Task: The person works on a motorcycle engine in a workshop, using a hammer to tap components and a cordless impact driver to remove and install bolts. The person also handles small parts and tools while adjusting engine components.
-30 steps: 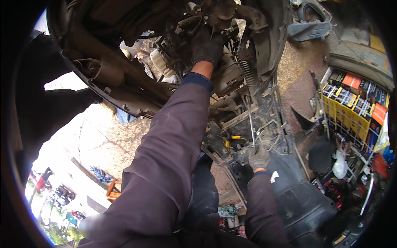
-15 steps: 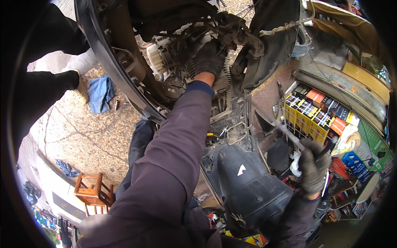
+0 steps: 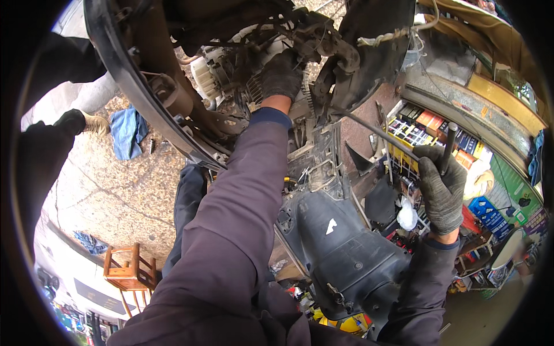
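My left hand (image 3: 281, 76), in a dark dirty glove, reaches deep into the opened body of a scooter (image 3: 109, 52). It lies among greasy engine parts beside a white ribbed plastic part (image 3: 203, 78), its fingers hidden. On the right, my right hand (image 3: 441, 190), in a grey-green glove, is closed around an L-shaped wrench (image 3: 378, 131). The wrench's long shaft slants up and left, its far end by the dark metal parts right of my left hand. Its short leg sticks up out of my grip.
Below the engine lies a black plastic scooter panel (image 3: 340, 242) with keys on it. Boxed batteries (image 3: 412, 135) are stacked at right near a white rag (image 3: 479, 181). At left are a blue cloth (image 3: 128, 132), a wooden stool (image 3: 131, 268) and another person's legs (image 3: 55, 132).
My right hand has turned the wrench, and its long shaft now extends farther toward the engine parts. My left hand stays among the parts. The whole view has shifted slightly.
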`<action>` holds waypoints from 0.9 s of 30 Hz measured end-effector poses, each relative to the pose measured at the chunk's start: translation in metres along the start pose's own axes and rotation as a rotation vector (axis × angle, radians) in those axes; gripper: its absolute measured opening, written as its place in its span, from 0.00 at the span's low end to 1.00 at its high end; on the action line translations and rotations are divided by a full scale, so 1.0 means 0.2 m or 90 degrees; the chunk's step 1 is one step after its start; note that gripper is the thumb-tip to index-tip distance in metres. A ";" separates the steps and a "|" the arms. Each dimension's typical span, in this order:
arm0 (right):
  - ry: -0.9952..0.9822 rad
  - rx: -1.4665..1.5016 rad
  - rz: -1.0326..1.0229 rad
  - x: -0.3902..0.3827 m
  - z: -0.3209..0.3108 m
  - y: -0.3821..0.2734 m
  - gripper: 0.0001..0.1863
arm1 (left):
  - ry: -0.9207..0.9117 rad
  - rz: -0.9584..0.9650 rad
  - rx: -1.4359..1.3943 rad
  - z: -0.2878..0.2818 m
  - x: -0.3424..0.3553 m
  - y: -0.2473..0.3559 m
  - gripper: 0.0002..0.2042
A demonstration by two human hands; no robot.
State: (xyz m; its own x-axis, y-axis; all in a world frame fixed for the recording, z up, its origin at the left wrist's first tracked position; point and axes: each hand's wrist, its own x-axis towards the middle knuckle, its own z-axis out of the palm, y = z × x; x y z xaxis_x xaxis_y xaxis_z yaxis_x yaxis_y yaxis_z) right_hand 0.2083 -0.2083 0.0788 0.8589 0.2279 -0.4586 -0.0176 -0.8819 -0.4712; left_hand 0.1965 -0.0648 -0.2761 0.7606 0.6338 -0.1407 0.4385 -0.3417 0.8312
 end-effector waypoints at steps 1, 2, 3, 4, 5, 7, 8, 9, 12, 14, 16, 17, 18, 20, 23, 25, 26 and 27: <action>0.009 0.059 0.026 -0.02 0.02 0.05 0.11 | 0.015 0.017 0.035 0.00 0.00 0.00 0.15; -0.002 0.075 0.057 -0.04 0.02 0.09 0.11 | 0.031 0.036 0.071 0.00 0.00 0.00 0.15; 0.009 0.062 0.108 -0.05 0.02 0.13 0.12 | 0.048 0.059 0.106 0.01 0.00 0.00 0.15; 0.011 0.052 0.127 -0.07 0.02 0.16 0.12 | 0.033 0.045 0.051 0.01 0.01 0.00 0.16; 0.007 0.057 0.135 -0.09 0.02 0.19 0.13 | -0.014 0.005 0.071 0.02 0.00 -0.01 0.16; -0.004 0.118 0.117 -0.11 -0.01 0.22 0.13 | -0.035 -0.030 0.056 0.04 0.02 -0.02 0.17; 0.010 0.092 0.093 -0.11 -0.02 0.24 0.13 | -0.026 -0.028 0.032 0.05 0.03 -0.03 0.19; 0.013 0.097 0.091 -0.11 -0.02 0.25 0.13 | -0.001 0.007 0.057 0.05 0.04 -0.04 0.19; 0.011 0.157 0.136 -0.16 -0.03 0.30 0.13 | 0.021 0.041 0.126 0.07 0.04 -0.08 0.19; 0.038 0.143 0.119 -0.19 0.01 0.37 0.14 | -0.033 0.002 0.097 0.08 0.05 -0.10 0.19; 0.057 0.194 0.117 -0.24 0.05 0.47 0.15 | -0.058 0.010 0.110 0.09 0.05 -0.11 0.20; 0.069 0.210 0.114 -0.26 0.06 0.51 0.16 | -0.054 0.040 0.134 0.09 0.06 -0.12 0.21; 0.063 0.272 0.190 -0.30 0.07 0.56 0.17 | -0.069 0.063 0.176 0.08 0.06 -0.12 0.21; 0.100 0.319 0.213 -0.40 0.12 0.65 0.16 | -0.056 0.057 0.274 0.06 0.05 -0.12 0.22; 0.154 0.457 0.267 -0.54 0.24 0.77 0.16 | 0.027 -0.003 0.224 0.02 0.02 -0.07 0.19; 0.151 0.551 0.314 -0.61 0.30 0.82 0.16 | 0.191 -0.118 -0.254 -0.06 -0.02 -0.02 0.16; 0.146 0.554 0.322 -0.64 0.31 0.84 0.16 | 0.210 -0.045 -0.280 -0.09 -0.05 0.02 0.15; 0.142 0.562 0.338 -0.66 0.32 0.85 0.15 | 0.207 -0.086 -0.305 -0.11 -0.08 0.06 0.15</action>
State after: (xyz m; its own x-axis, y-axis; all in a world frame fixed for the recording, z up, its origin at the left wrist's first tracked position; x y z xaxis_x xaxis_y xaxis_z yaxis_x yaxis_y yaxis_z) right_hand 0.0591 -0.3611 0.0109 0.7045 -0.2596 -0.6605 -0.7088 -0.2121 -0.6728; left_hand 0.1793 -0.0644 -0.2517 0.4942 0.8558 -0.1530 0.1992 0.0598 0.9781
